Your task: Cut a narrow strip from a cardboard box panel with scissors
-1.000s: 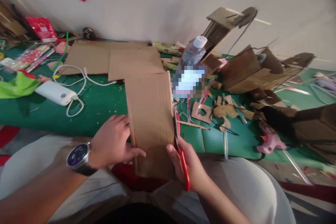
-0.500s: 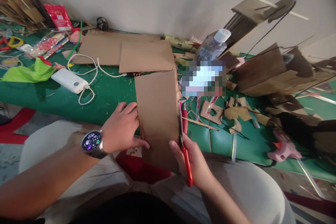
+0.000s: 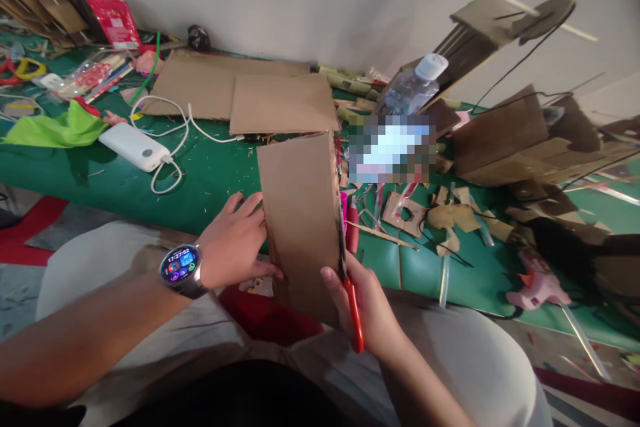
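A rectangular piece of brown cardboard (image 3: 303, 213) stands tilted over my lap at the table's front edge. My left hand (image 3: 239, 243), with a watch on its wrist, grips the left edge of the cardboard, thumb on the near face and fingers at the edge. At the right edge, my right hand (image 3: 367, 300) holds red-handled scissors (image 3: 355, 317), its thumb against the cardboard. The scissor blades point away from me along that edge; how far apart they are I cannot tell.
Behind lie flat cardboard sheets (image 3: 283, 103). To the left are a white power bank (image 3: 133, 147) with its cable and green cloth (image 3: 55, 127). On the right are a plastic bottle (image 3: 413, 87), a blurred-out phone-like screen, cardboard scraps (image 3: 453, 217), a pink glue gun (image 3: 537, 287) and cardboard structures (image 3: 500, 133).
The view has shifted, so the table's things sit farther right and higher. The cardboard has turned slightly, its right edge showing more. Both hands keep their hold.
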Demonstrator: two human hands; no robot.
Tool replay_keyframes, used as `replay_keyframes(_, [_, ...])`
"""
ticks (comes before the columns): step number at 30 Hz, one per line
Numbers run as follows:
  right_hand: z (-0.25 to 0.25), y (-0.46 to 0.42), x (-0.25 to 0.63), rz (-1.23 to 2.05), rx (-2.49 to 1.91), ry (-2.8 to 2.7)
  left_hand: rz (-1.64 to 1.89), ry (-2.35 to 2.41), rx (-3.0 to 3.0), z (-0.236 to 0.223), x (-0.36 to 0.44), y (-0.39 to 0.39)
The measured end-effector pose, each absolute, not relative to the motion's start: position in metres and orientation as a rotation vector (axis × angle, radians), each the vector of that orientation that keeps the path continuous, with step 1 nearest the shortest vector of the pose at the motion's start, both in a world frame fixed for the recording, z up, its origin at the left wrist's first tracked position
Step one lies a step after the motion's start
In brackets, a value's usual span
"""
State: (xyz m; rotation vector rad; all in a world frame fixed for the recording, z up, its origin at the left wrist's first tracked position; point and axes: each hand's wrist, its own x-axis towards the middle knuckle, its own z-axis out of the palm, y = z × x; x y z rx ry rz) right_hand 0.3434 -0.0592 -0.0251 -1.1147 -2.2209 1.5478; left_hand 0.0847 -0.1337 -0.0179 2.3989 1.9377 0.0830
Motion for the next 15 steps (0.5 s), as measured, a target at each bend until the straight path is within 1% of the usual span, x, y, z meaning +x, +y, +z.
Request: replay_keyframes(15, [-0.0313,-0.057,0.3426,1.455,-1.14,-2.253,0.109,1.972,2.412,-0.0176,0.0841,-0.1357])
